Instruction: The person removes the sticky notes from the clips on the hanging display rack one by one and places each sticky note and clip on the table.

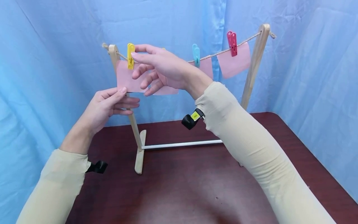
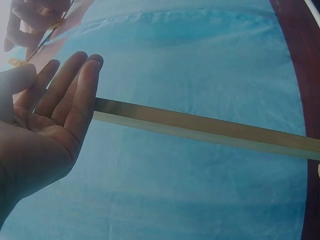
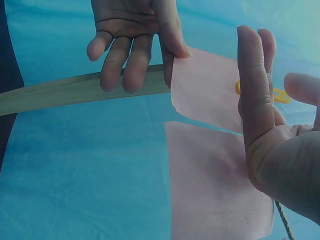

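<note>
A pink sheet of paper hangs from the rope under a yellow clothespin at the left end. My left hand pinches the sheet's lower left corner between thumb and fingers, the other fingers extended below. The right hand is raised at the clothespin, thumb and index fingertips right at its side, the remaining fingers loosely spread. In the right wrist view the thumb stands a little apart from the clothespin. A second pink sheet hangs beside the first, partly hidden by my right hand in the head view.
Farther right on the rope, a blue clothespin and a red clothespin hold more pink sheets. Wooden posts carry the rope, with a white bar low between them. The stand is on a dark red table before blue curtains.
</note>
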